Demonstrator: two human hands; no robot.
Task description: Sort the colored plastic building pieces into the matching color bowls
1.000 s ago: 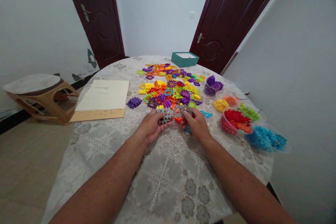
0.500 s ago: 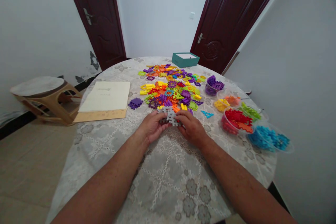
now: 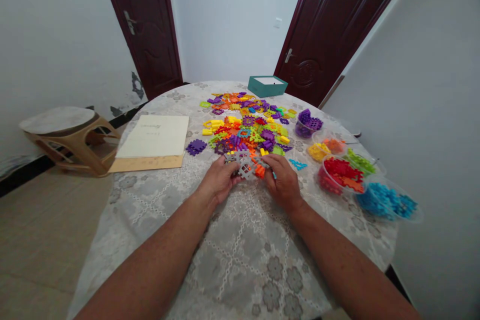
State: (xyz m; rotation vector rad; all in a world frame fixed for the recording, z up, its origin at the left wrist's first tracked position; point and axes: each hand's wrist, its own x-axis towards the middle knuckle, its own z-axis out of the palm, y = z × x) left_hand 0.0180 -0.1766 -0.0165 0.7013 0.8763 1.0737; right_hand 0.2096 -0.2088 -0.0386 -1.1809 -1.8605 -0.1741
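Observation:
My left hand (image 3: 219, 178) and my right hand (image 3: 283, 180) are both closed around grey interlocking plastic pieces (image 3: 243, 164), held together between them just above the table. An orange piece (image 3: 259, 171) lies right under the grey ones, by my right fingers. Directly behind my hands spreads a pile of loose coloured pieces (image 3: 247, 125) in purple, yellow, orange and green. A single purple piece (image 3: 196, 147) lies to the left of the pile, and a small blue piece (image 3: 299, 164) lies to the right of my right hand.
The round table has a lace cloth (image 3: 232, 250). Clear tubs stand at the right: purple (image 3: 307, 123), yellow (image 3: 318, 151), red (image 3: 339, 172), green (image 3: 358, 160), blue (image 3: 386, 202). A paper booklet (image 3: 153, 137) lies at the left, a teal box (image 3: 267, 85) at the back. A wooden stool (image 3: 63, 135) stands on the floor.
My hands, apart with separate grey pieces a second ago, have come together, and the grey pieces now meet between them. The view has shifted slightly.

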